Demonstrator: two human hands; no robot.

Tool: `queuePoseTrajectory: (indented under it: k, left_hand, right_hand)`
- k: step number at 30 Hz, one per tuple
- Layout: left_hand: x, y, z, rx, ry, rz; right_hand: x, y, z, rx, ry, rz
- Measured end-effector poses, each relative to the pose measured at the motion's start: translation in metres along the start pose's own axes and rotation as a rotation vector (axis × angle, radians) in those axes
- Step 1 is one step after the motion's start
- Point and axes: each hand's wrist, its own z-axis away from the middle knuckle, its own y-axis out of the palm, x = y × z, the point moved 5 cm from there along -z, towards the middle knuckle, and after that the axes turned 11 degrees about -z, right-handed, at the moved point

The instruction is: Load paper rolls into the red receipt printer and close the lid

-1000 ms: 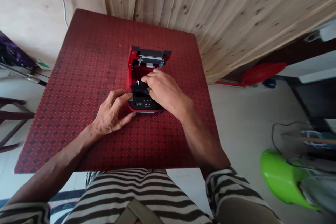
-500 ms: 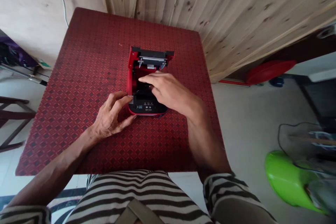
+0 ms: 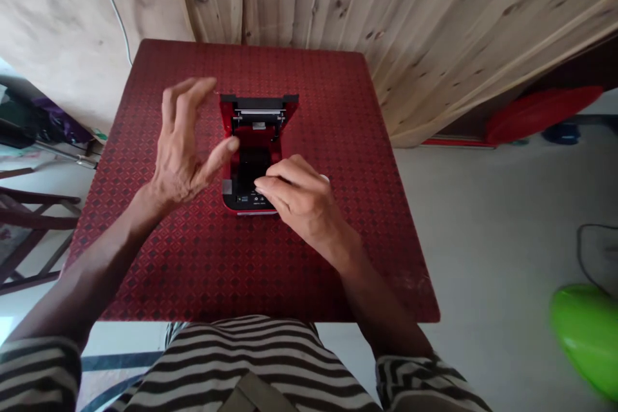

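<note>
A small red and black device, which looks like a label printer, stands on the patterned red table with its lid raised and its dark inside showing. My left hand is off the device on its left side, fingers spread, thumb near the left wall. Over the front right corner of the device is my right hand, its fingertips pinched together above the control panel. Whatever is between those fingertips is too small to make out. Something white shows just behind the right hand's knuckles.
Behind the table rises a wooden plank wall, with a pale cable hanging at the left. A dark wooden chair stands left of the table. On the floor at the right is a green object.
My left hand has let go of the device's front left corner, moved up and opened. My right hand has come out of the device's inside toward its front, and its fingers have closed.
</note>
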Motion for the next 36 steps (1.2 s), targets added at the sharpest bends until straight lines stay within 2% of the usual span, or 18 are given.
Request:
queuePoseTrajectory:
  k: [3, 5, 7, 11, 16, 23, 31, 36]
  left_hand:
    - [0.007, 0.014, -0.026, 0.081, 0.027, 0.013]
    - [0.005, 0.018, -0.029, 0.136, 0.037, 0.032]
    - [-0.002, 0.015, -0.020, 0.157, 0.060, 0.043]
    - [-0.017, 0.008, 0.014, 0.200, 0.118, 0.093]
    - [-0.020, 0.017, 0.047, 0.235, 0.203, 0.083]
    - [-0.017, 0.024, 0.056, 0.194, 0.272, -0.035]
    - [-0.020, 0.028, 0.058, 0.113, 0.284, -0.043]
    - [-0.021, 0.028, 0.059, 0.111, 0.313, -0.118]
  right_hand:
    - [0.004, 0.003, 0.008, 0.009, -0.002, 0.026]
    - [0.004, 0.003, 0.013, -0.001, -0.001, 0.053]
    - [0.005, 0.001, 0.018, -0.032, -0.011, 0.080]
    - [0.007, 0.001, 0.024, -0.079, -0.063, 0.112]
    - [0.004, 0.006, 0.026, -0.041, -0.010, 0.078]
    - [0.007, 0.005, 0.027, -0.024, 0.018, 0.080]
    - [0.010, 0.003, 0.031, -0.039, 0.047, 0.027]
    - [0.011, -0.002, 0.033, -0.102, 0.028, 0.002]
